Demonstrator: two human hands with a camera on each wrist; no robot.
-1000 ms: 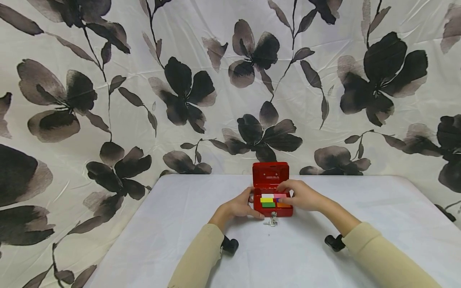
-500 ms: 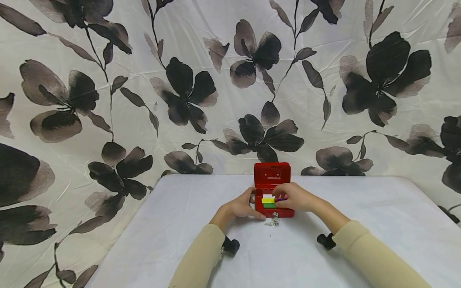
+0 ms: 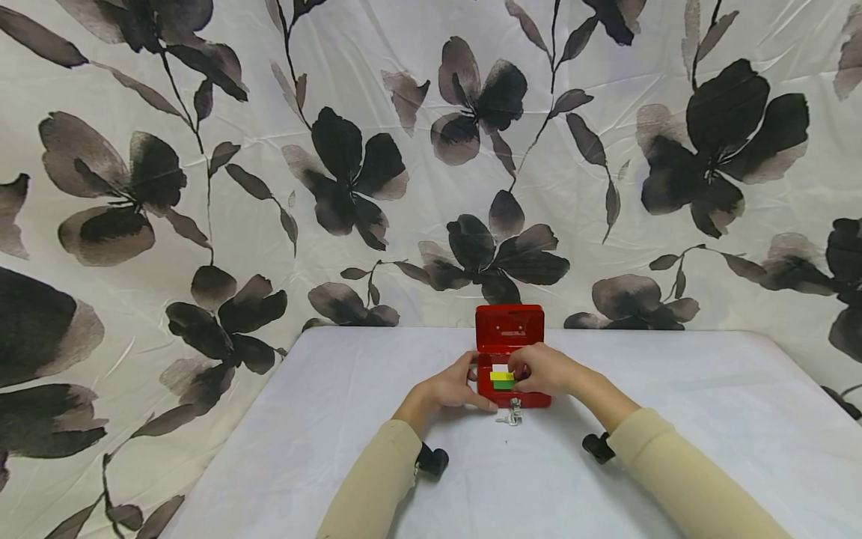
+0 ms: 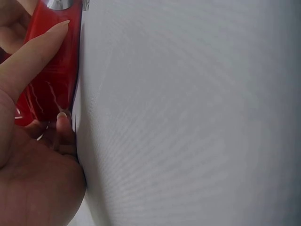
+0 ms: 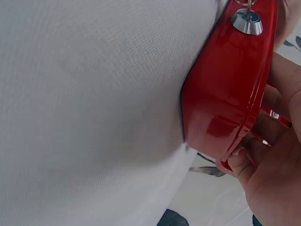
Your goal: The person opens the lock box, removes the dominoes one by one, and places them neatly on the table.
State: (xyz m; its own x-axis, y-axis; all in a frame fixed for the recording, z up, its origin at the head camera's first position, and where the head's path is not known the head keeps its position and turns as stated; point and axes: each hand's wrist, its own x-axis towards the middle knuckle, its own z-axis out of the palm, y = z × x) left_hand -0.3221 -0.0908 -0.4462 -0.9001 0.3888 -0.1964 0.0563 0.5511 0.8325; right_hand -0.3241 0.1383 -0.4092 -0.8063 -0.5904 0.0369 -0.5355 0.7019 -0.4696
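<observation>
A small red metal cash box stands on the table, its lid raised at the back. Inside show a white piece, a yellow piece and a green piece, all flat and rectangular. My left hand grips the box's left side. In the left wrist view its thumb lies along the front wall. From the right, my right hand reaches into the box with bent fingers, covering the right half. Whatever lies under those fingers is hidden.
Keys hang from the lock at the box's front, also seen as a silver lock in the right wrist view. A white cloth covers the table. Behind it hangs a flower-patterned curtain.
My right hand has shifted slightly left within the box, and its forearm has swung inward. The pink, orange and purple pieces seen earlier are now out of sight. My left hand keeps its grip.
</observation>
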